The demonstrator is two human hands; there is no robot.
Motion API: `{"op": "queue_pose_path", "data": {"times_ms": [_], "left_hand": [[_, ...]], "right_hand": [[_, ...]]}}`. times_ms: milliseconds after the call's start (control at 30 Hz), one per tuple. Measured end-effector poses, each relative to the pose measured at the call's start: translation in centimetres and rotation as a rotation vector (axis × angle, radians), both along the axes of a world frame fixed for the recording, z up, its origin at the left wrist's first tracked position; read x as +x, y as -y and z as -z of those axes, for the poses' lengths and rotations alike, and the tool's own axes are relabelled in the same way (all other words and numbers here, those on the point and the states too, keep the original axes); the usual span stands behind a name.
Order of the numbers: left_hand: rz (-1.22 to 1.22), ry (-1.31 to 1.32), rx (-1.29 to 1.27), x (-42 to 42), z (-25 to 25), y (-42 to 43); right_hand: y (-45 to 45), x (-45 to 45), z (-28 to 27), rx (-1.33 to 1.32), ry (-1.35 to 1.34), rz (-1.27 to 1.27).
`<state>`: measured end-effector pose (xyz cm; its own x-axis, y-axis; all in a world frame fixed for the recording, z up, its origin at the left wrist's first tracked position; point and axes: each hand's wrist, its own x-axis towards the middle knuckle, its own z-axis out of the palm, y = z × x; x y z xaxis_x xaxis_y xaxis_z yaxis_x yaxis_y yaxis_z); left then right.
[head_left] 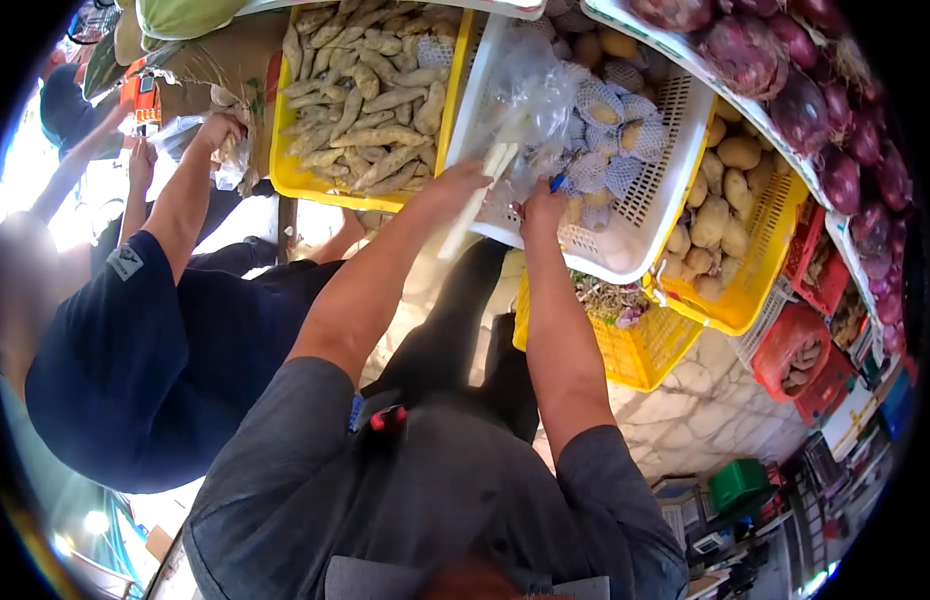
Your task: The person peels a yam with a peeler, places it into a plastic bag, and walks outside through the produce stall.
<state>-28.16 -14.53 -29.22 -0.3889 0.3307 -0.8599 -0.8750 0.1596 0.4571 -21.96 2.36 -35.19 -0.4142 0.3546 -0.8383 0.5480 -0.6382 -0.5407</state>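
My left hand [461, 184], somewhat blurred, is closed around long pale white stalks [475, 205] that slant down toward me over the near edge of a white plastic crate [625, 262]. Over that crate, my right hand [542, 208] is closed with a small blue item [557, 183] showing at its fingers; its kind cannot be made out. A clear plastic bag [530, 85] lies crumpled just beyond both hands, against the stalks. Beside it in the crate are potato-like vegetables in white foam nets [610, 125].
A yellow crate [277, 150] of knobbly roots stands left of my hands. Another yellow crate [742, 318] of potatoes [713, 215] stands right, below red onions [800, 115]. A lower yellow basket [635, 360] sits near my legs. A person in dark blue [175, 350] works close on my left.
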Motion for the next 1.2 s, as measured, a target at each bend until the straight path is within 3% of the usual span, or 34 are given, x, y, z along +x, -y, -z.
{"op": "queue_pose_path", "data": {"times_ms": [100,200,267,300,400,500,600,633,700,767,900,1000,1100,1200], "left_hand": [[-0.071,0.026,0.008,0.0,0.3,-0.7],[-0.004,-0.304,-0.202,1.4,-1.2,-1.7],[0.221,-0.661,-0.418,3.2,2.9,-1.2],[0.337,-0.836,-0.528,3.2,2.4,-1.5],[0.507,-0.773,-0.688,1.7,-1.0,-1.8],[0.152,-1.087,-0.622,-1.1,-5.5,-3.3],[0.478,-1.217,-0.462,-3.4,-5.5,-4.7],[0.641,-1.167,-0.473,-3.9,-5.7,-5.3],[0.851,-1.008,-0.575,-4.7,-1.3,-5.0],[1.023,-0.704,-0.647,-5.6,-2.9,-6.1],[1.199,-0.689,-0.649,-4.5,-1.5,-6.0],[1.23,-0.646,-0.703,-4.3,1.2,-5.4],[0.904,-1.026,-0.413,-3.3,-1.4,-4.1],[0.687,-1.074,-0.293,-0.6,-2.9,-3.7]], "right_hand": [[0.3,-0.2,-0.5,-0.078,-0.072,0.054],[0.9,0.0,-0.9,0.009,-0.1,-0.013],[1.2,-0.4,-1.5,0.078,-0.084,-0.023],[1.2,-0.5,-1.8,0.091,-0.079,0.005],[1.6,1.4,-1.2,0.061,-0.136,-0.021],[1.3,2.6,-2.0,-0.009,-0.199,0.035],[0.8,2.3,-4.4,-0.011,-0.228,0.077],[0.5,1.8,-5.5,0.007,-0.215,0.076],[0.0,2.3,-5.6,0.035,-0.195,0.08],[-0.3,2.6,-3.3,0.049,-0.202,0.087],[-0.3,2.9,-4.2,-0.048,-0.145,0.203],[-0.6,2.6,-4.2,-0.091,-0.151,0.218],[-0.7,3.8,-2.3,-0.043,-0.223,0.097],[0.5,3.1,-4.0,0.122,-0.281,-0.034]]}}
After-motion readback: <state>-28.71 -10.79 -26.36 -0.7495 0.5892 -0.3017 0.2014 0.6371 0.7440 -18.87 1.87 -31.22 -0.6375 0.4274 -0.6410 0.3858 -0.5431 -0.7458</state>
